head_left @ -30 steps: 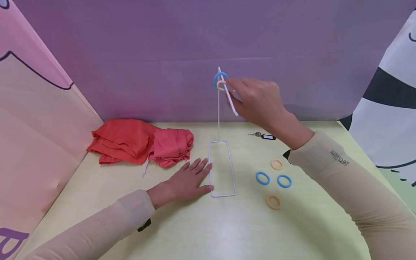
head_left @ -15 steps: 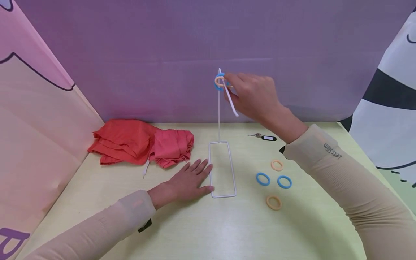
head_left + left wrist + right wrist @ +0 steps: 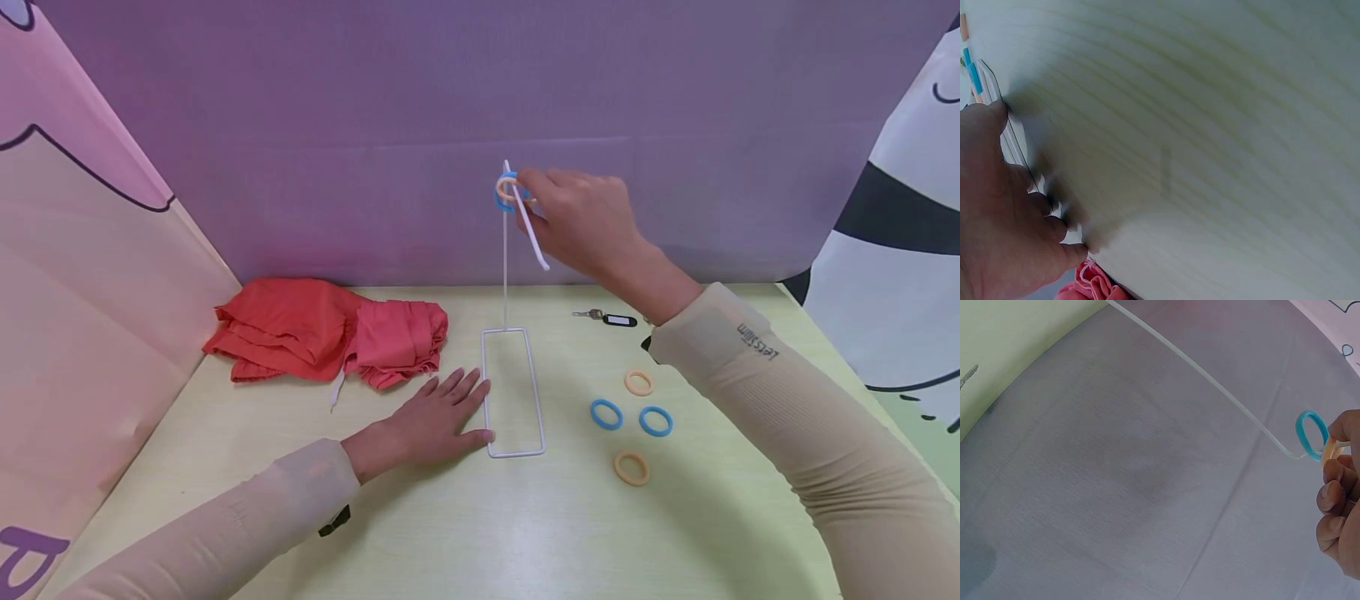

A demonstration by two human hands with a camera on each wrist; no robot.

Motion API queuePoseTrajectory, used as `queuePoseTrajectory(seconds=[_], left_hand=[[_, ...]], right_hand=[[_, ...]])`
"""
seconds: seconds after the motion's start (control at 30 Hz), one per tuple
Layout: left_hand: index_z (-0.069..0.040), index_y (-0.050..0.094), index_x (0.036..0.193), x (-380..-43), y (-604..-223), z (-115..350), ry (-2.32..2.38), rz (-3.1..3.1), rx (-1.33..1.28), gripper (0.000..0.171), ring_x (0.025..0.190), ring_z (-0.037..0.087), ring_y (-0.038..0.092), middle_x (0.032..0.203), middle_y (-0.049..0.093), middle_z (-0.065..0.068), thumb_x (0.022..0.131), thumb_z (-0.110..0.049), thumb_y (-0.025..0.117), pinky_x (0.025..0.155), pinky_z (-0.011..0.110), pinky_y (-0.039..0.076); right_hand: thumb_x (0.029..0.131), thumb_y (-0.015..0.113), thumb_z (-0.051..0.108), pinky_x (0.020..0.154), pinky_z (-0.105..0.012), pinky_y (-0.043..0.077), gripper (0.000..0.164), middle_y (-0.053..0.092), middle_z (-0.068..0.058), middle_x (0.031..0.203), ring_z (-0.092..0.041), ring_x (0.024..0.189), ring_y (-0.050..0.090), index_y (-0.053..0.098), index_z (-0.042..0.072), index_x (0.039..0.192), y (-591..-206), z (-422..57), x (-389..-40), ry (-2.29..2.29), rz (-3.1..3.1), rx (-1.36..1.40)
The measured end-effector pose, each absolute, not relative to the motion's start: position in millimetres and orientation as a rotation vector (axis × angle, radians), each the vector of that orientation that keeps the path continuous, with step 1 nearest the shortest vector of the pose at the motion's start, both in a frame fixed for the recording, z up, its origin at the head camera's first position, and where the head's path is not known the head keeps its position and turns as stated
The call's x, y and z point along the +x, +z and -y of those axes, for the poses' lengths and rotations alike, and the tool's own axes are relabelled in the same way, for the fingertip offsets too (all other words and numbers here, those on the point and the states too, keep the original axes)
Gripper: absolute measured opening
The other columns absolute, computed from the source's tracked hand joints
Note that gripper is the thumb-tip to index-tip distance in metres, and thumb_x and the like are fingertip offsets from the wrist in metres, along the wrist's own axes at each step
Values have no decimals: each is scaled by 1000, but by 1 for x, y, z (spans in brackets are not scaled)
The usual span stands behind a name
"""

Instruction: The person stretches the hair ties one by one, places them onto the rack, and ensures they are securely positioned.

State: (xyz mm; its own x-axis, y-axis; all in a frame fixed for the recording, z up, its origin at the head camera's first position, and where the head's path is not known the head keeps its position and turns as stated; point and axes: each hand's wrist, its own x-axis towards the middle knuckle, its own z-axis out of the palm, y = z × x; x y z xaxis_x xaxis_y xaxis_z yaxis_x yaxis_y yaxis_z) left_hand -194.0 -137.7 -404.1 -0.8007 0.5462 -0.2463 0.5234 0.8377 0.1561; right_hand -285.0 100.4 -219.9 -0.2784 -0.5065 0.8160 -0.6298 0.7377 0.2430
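A white wire stand (image 3: 535,392) stands on the table, with a rectangular base, a thin upright and a sloping arm at the top. My left hand (image 3: 431,427) lies flat with fingers spread, fingertips and thumb touching the left rail of the base. Up at the arm, my right hand (image 3: 588,217) pinches a peach ring (image 3: 1327,452) between thumb and fingers. That ring encircles the arm. Just behind it on the arm hangs a blue ring (image 3: 1300,432), partly covered in the head view. The right fingertips are partly hidden there.
Right of the base lie two blue rings, the left blue ring (image 3: 592,410) and right blue ring (image 3: 642,419), between a far peach ring (image 3: 627,380) and a near peach ring (image 3: 618,468). A key (image 3: 595,314) with a black tag lies behind. Red cloth (image 3: 285,325) is bunched at left.
My right hand has shifted slightly left and back along the arm with the peach ring, which now sits close against the blue ring. The left hand has stayed in place.
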Motion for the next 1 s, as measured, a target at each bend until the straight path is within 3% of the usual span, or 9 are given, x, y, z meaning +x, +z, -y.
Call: queuePoseTrajectory(seconds=[0.37,0.57,0.77,1.0], left_hand=[[-22,11,163,-194,-407,137,85,-2742,795,84,159,26,4,171,6,0,98,-67,40,126,54,12],[-22,10,163,-193,-406,137,81,-2738,787,84,159,25,3,171,5,0,98,-67,40,127,53,11],[-21,12,163,-190,-404,135,106,-2736,786,83,158,28,3,171,6,2,99,-65,41,126,55,11],[-21,12,163,-188,-401,133,111,-2734,789,84,158,27,4,171,7,2,98,-65,42,126,55,10]], right_hand=[[94,65,29,39,-39,34,21,64,-6,67,-26,56,59,65,13,108,-222,-113,-278,152,2000,793],[93,66,32,39,-40,37,31,70,-6,77,-25,60,63,65,15,120,-222,-133,-259,140,2065,804],[92,69,35,43,-36,38,38,57,3,62,-14,53,50,65,17,125,-236,-165,-231,270,2386,802],[91,70,38,44,-27,31,39,49,10,61,-7,50,39,66,17,124,-275,-206,-201,246,2649,774]])
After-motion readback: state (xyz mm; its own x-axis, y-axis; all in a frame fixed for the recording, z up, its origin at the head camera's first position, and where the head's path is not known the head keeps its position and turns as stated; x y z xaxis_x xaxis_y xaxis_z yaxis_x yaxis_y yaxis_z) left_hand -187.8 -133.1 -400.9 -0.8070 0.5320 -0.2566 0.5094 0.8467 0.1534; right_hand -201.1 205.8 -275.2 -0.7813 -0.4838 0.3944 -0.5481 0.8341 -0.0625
